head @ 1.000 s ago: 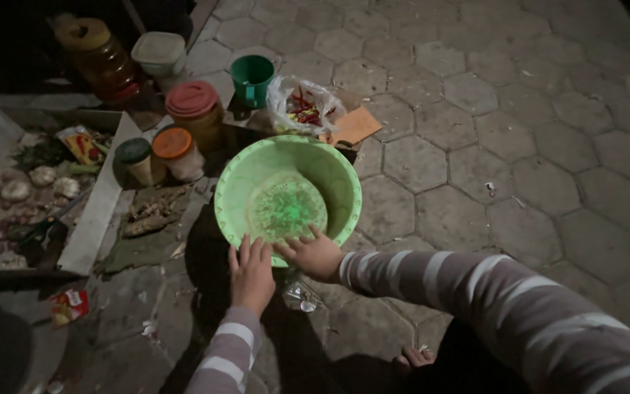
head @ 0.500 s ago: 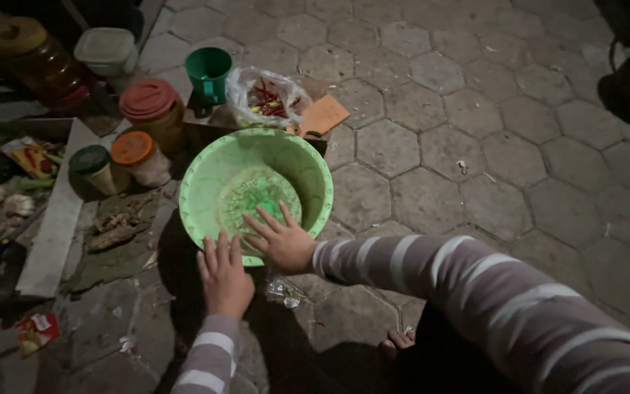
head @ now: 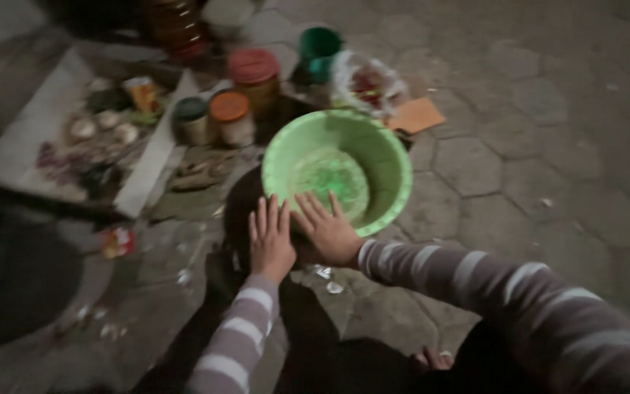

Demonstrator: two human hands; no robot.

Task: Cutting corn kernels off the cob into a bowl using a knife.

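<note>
Green plastic makes up the round basin (head: 338, 169) near the middle of the view, standing on grey hexagonal paving (head: 519, 146) and tipped a little toward the person. At its 6 o'clock rim the right hand (head: 328, 232) lies flat, fingers spread and reaching over the rim into the bowl, gripping nothing. Just beside it, at the basin's 7 o'clock, the left hand (head: 271, 241) rests palm down with fingers straight and close together, fingertips at or just short of the rim; whether they touch the plastic cannot be told. What it presses on is a dark mass too dim to make out. Both arms wear grey-and-white striped sleeves (head: 475, 281).

At the basin's 12 o'clock sits a clear bag with red chillies (head: 366, 84), and a flat orange card (head: 417, 115) lies at 1 o'clock. Toward 11 o'clock stand a jar with a red lid (head: 255, 73), a jar with an orange lid (head: 230, 117) and a jar with a dark green lid (head: 191, 118), with a green cup (head: 318, 52) behind them. A pale tray (head: 74, 131) at 9 o'clock holds garlic bulbs and packets, all smeared by motion blur. An amber bottle at the top edge is cut off. Small crumpled scraps (head: 324, 276) glint below the right hand. Toes of a bare foot (head: 432, 359) show at 5 o'clock, mostly lost in shadow.
</note>
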